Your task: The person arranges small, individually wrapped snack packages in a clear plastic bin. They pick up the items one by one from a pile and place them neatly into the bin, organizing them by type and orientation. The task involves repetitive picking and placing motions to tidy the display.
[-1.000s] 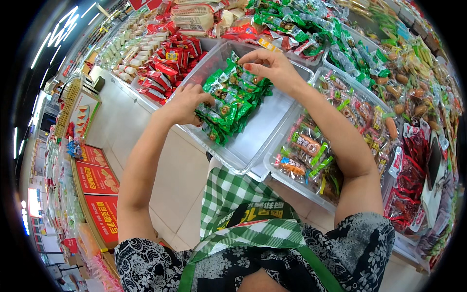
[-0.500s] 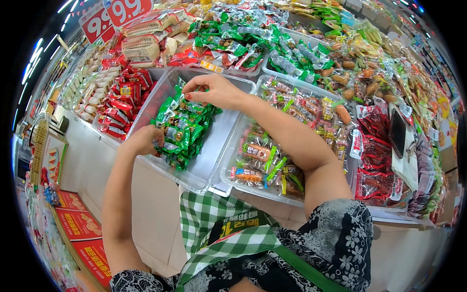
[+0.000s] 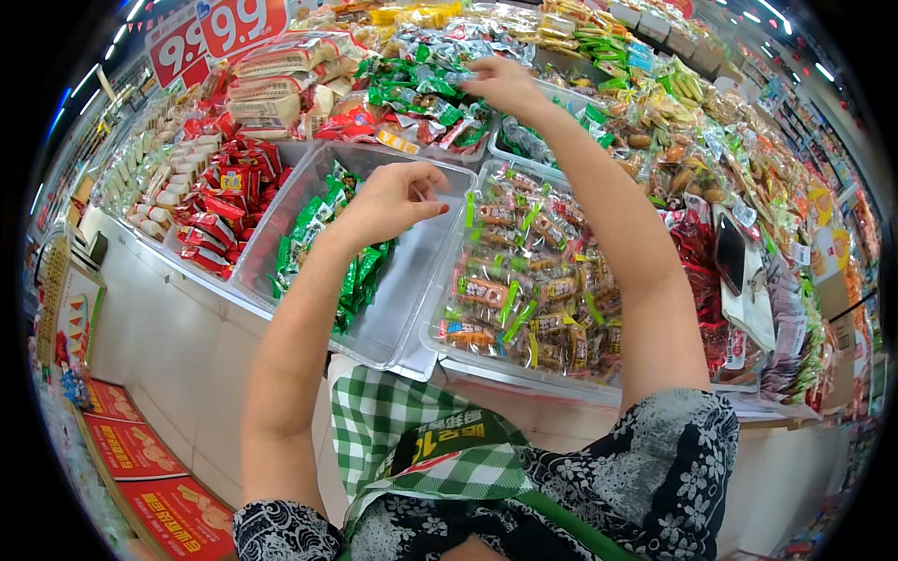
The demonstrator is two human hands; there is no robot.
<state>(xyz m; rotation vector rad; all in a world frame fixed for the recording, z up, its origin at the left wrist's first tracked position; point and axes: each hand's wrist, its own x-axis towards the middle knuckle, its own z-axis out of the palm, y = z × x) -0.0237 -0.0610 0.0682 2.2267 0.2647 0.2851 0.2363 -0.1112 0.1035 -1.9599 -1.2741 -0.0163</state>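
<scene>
My left hand (image 3: 398,201) hovers above a clear plastic bin (image 3: 412,309), fingers loosely curled and thumb apart, with nothing visible between them. Below it, green snack packets (image 3: 360,280) lie in rows along the bin's left side, partly hidden by my left forearm. Farther back, my right hand (image 3: 505,86) reaches over a heap of green and silver snack packets (image 3: 421,84). Its fingers are bent together on a packet at the heap's right edge; the fingertips are partly lost among the wrappers.
Right of the bin stands another clear bin of brown snack packets (image 3: 491,290), under my right forearm. Red packets (image 3: 220,206) fill the tray to the left. A dark phone (image 3: 729,252) lies on red packets at the right. Red price signs (image 3: 238,26) stand at the back left.
My right hand has moved from the green packets in the bin to the heap behind it. My left hand has lifted off the packets and shifted right and away from me.
</scene>
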